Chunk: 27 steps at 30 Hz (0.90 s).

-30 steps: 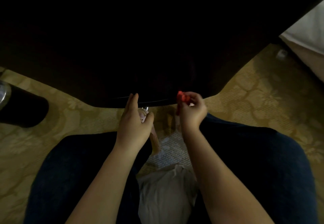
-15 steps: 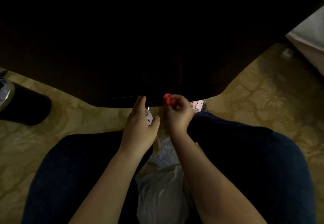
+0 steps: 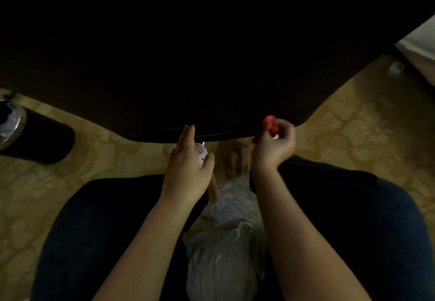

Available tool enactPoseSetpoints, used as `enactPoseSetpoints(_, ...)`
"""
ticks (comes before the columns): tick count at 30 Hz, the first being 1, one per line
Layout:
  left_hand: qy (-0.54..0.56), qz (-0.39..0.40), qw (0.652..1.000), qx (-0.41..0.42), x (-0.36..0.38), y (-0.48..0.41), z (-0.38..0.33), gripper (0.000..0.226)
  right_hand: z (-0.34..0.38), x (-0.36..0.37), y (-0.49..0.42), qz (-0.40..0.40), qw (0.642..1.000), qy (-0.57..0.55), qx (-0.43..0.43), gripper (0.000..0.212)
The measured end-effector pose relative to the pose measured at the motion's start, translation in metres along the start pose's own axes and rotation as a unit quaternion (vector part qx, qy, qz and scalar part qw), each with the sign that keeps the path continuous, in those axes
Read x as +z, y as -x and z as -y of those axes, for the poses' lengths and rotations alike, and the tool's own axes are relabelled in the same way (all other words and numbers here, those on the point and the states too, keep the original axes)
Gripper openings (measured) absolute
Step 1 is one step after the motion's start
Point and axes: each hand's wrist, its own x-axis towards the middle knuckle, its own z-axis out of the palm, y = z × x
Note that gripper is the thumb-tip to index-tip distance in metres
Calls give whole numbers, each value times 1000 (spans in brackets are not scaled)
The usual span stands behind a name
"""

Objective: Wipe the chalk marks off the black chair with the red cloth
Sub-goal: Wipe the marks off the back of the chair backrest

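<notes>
At the far left a black cylindrical waste bin with a metal rim and clear liner (image 3: 35, 136) stands on the yellowish patterned carpet (image 3: 113, 157). The broad black chair (image 3: 211, 65) fills the upper view, its lower edge running left to right, with a thin pale line along it; I cannot tell whether that is chalk or a seam.

The left hand (image 3: 188, 166) is released, its fingers straight and together, tips touching the chair's edge. A small pale pinkish thing (image 3: 200, 154) shows under its thumb, and I cannot tell whether the hand touches it.

Between the dark blue trousered knees (image 3: 353, 218) lie a sheet of printed paper (image 3: 235, 202), its writing too small to read, and a white plastic bag (image 3: 223, 260).

The right hand (image 3: 274, 145) is clenched round the crumpled red cloth (image 3: 269, 123). The cloth is a wad with no clear long axis, sticking up from the fist against the chair's lower edge.

At the far right is white bedding (image 3: 419, 49).
</notes>
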Motion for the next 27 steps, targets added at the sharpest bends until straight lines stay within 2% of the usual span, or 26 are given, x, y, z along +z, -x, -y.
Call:
enactPoseSetpoints(2,-5,-6,1000,4,0,0,0,73,-15,6,27,119,991,45,32,41)
enactPoseSetpoints(4,0,-5,1000,3,1,0,-2,72,-22,8,36,179,980,81,19,36)
enactPoseSetpoints(7,4,-3,1000,8,3,0,-3,72,-9,1,19,126,990,54,15,40)
enactPoseSetpoints(11,13,-4,1000,15,3,0,0,72,38,-38,-45,-79,996,5,-41,37)
enactPoseSetpoints(13,11,-1,1000,17,2,0,1,72,61,-54,-74,-128,989,-51,-54,31)
enactPoseSetpoints(15,11,3,1000,17,1,0,2,73,62,-54,-89,-120,990,-50,-52,28)
enactPoseSetpoints(20,18,0,1000,10,-1,-3,4,73,13,-26,-64,-76,994,74,-27,28)
enactPoseSetpoints(21,16,1,1000,10,-1,-3,4,73,0,-23,-59,-53,994,96,-18,27)
enactPoseSetpoints(24,2,-2,1000,10,0,-3,3,73,-21,-23,-39,83,983,155,48,30)
enactPoseSetpoints(25,-1,-5,1000,10,1,-3,3,73,-24,-24,-38,102,979,165,60,29)
enactPoseSetpoints(27,0,-12,1000,7,0,-4,3,74,-17,-30,-44,66,985,150,61,22)
